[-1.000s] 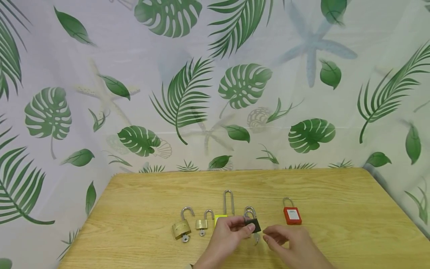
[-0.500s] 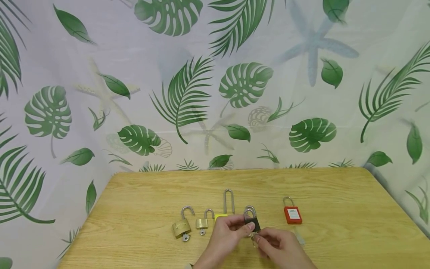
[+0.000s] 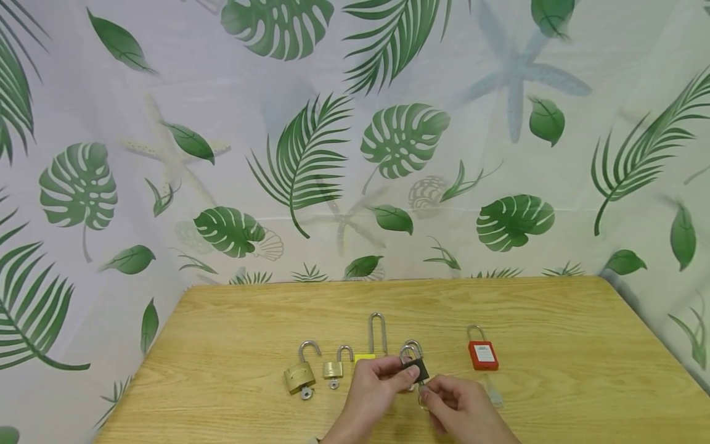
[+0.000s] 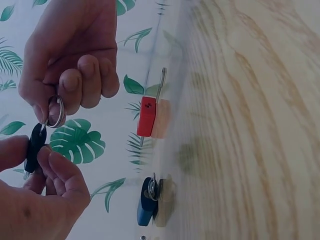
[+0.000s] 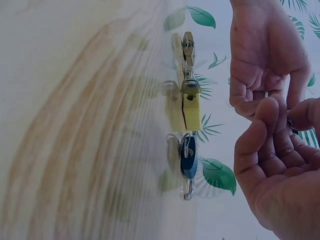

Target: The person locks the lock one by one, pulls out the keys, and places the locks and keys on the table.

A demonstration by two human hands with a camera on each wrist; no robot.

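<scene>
My left hand (image 3: pixel 373 390) holds a small black padlock (image 3: pixel 415 370) between thumb and fingers, raised above the table with its shackle pointing up. A key (image 4: pixel 43 129) sits in the bottom of the padlock. From the key hangs a metal split ring (image 4: pixel 56 111). My right hand (image 3: pixel 465 404) pinches the key from the right, its other fingers curled. In the right wrist view, the fingers hide most of the held padlock. A dark blue padlock (image 5: pixel 188 157) with a key ring stands on the table just beyond my hands, largely covered by them in the head view.
Left of my hands on the wooden table (image 3: pixel 233 333) are a large brass padlock (image 3: pixel 299 378), a smaller brass one (image 3: pixel 333 370), and a yellow long-shackle padlock (image 5: pixel 192 111). To the right lie a red padlock (image 3: pixel 484 356) and a pale translucent piece (image 3: pixel 492 391). A leaf-print cloth (image 3: pixel 355 154) hangs behind.
My right hand has moved left and taken hold of the key, uncovering the pale piece near the red padlock. The left hand keeps the black padlock in nearly the same place, tilted slightly.
</scene>
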